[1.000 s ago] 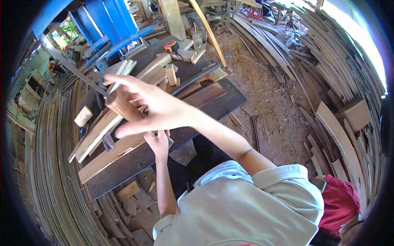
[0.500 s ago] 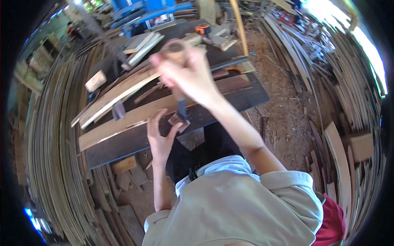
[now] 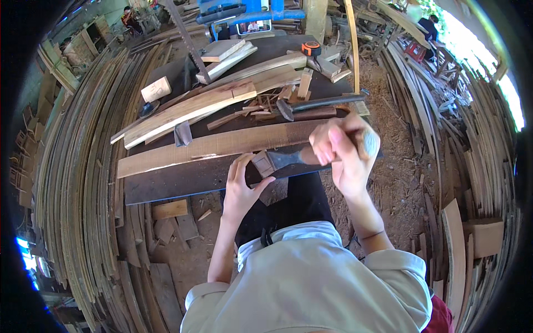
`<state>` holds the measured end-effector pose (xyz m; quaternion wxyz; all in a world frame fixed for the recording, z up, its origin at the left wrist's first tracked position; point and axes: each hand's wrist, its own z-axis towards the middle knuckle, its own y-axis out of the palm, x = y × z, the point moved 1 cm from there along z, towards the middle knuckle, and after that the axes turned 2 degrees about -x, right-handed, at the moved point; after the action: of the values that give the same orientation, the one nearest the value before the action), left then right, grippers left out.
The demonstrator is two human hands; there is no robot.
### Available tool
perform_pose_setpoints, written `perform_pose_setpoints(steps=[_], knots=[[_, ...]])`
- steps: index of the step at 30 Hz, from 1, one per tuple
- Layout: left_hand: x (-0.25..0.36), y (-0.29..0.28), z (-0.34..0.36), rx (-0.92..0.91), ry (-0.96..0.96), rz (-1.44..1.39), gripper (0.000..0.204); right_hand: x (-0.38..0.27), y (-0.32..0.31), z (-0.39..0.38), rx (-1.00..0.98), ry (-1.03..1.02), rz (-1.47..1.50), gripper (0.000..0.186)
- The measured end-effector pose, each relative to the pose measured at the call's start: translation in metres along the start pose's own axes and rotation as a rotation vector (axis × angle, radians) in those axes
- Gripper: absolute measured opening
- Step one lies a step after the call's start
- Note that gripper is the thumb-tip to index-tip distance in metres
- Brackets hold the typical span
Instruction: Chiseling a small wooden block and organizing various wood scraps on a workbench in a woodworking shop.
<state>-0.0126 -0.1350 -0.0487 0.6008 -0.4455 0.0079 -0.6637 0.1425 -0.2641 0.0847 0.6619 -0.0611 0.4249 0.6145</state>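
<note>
My left hand [image 3: 239, 194] pinches a small square wooden block [image 3: 262, 165] at the near edge of the dark tabletop [image 3: 166, 193]. My right hand [image 3: 347, 164] is closed on the wooden handle of a chisel [image 3: 286, 159], which leans to the right with its flat metal blade against the block's right side. A long brown board [image 3: 194, 149] lies just beyond both hands, with a hammer [image 3: 322, 101], wood offcuts and a dark metal piece [image 3: 183, 136] farther in.
A blue machine [image 3: 255, 15] and an orange tape measure [image 3: 311, 50] are at the back, near an upright saw blade [image 3: 189, 47]. Stacked strips [image 3: 78, 183] flank the left, more planks [image 3: 477, 166] the right. Two people [image 3: 130, 22] [image 3: 428, 28] are in the far background.
My right hand has moved rightward and down, tilting the chisel from upright to a lean. My left hand's fingers have closed in on the block. The view has swung, showing more tabletop.
</note>
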Motion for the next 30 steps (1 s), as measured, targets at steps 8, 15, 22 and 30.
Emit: perform_pose_setpoints(steps=[8,15,22,30], knots=[[0.000,-0.003,0.002,-0.042,-0.044,-0.025,0.054,-0.009,0.002,-0.035,-0.033,-0.059,-0.216,0.015],[-0.002,-0.002,0.000,-0.008,-0.022,-0.025,0.052,-0.025,0.005,-0.045,-0.341,-0.055,-0.326,0.028],[-0.005,-0.001,-0.005,0.013,0.013,0.001,0.050,-0.016,0.000,-0.048,-0.429,-0.115,-0.256,0.030],[-0.004,0.001,-0.006,0.021,0.018,-0.027,0.050,-0.017,0.009,-0.050,-0.462,-0.116,-0.272,0.031]])
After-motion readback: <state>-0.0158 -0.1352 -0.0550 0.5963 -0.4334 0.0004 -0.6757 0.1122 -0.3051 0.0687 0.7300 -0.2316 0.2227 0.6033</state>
